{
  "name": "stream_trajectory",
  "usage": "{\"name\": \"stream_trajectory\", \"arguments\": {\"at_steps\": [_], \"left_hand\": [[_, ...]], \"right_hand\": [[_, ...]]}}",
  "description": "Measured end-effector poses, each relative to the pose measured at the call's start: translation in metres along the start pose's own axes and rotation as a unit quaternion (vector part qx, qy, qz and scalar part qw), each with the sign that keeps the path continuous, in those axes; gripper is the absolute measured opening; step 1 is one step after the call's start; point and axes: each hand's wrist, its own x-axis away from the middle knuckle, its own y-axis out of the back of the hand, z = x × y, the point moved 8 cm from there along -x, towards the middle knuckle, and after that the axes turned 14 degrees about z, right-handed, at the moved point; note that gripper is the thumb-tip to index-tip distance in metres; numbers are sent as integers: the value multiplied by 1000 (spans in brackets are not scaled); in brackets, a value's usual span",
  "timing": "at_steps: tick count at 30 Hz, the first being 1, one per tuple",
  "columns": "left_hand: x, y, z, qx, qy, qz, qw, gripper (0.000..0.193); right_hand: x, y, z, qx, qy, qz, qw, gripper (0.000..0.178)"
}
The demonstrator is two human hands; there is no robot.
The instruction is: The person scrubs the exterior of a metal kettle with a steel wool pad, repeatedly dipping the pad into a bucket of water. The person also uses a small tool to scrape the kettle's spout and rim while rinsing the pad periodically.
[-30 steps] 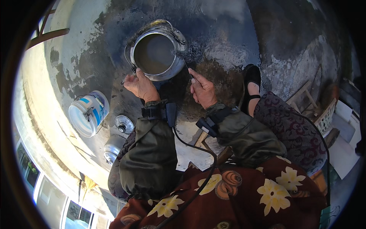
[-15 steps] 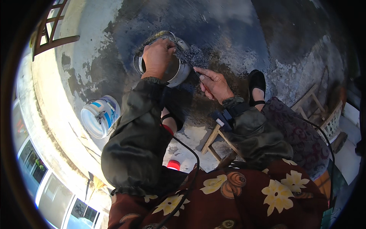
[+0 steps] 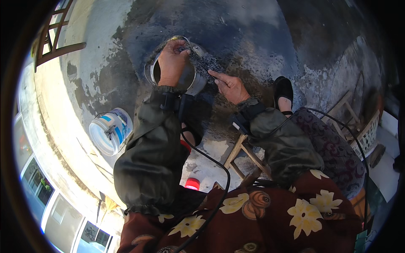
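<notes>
A round metal pot (image 3: 196,84) with a thin loop handle stands on the wet ground. My left hand (image 3: 172,67) is closed over its far rim, fingers pinched together; what they hold is hidden. From the right, my right hand (image 3: 232,88) grips a thin dark tool (image 3: 202,66), probably a knife, with the index finger stretched along it. The tool's tip points toward the left fingers. Beside the pot lies a patch of small grey speckled bits (image 3: 214,63).
A white plastic bucket (image 3: 104,134) with blue markings stands to the left. Near my legs are a wooden stool frame (image 3: 236,152) and a red round object (image 3: 192,184). A white basket (image 3: 368,137) is at the right, a wooden chair (image 3: 63,50) far left. A black cable (image 3: 211,158) crosses my lap.
My right hand has moved a little left and away from me, bringing the tool closer to the left hand. The left hand has shifted slightly left over the pot.
</notes>
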Motion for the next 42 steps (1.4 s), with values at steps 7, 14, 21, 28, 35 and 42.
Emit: {"name": "stream_trajectory", "arguments": {"at_steps": [7, 14, 21, 28, 35, 42], "left_hand": [[111, 21, 63, 112, 44, -354, 927, 40], [118, 2, 119, 180, 319, -420, 830, 64], [113, -7, 121, 86, 417, -404, 810, 65], [111, -9, 127, 81, 408, -412, 811, 62], [109, -7, 120, 100, 410, -394, 817, 65], [109, -8, 119, 109, 401, -379, 827, 65]], "right_hand": [[6, -1, 4, 67, 84, -55, 993, 34], [20, -29, -13, 26, 18, -134, 990, 34], [13, -48, -16, -11, -32, -178, 983, 35], [18, -24, 6, 240, -70, -180, 951, 37], [43, -31, -16, 206, 59, -270, 939, 36], [30, -35, -10, 49, 49, -201, 977, 35]]}}
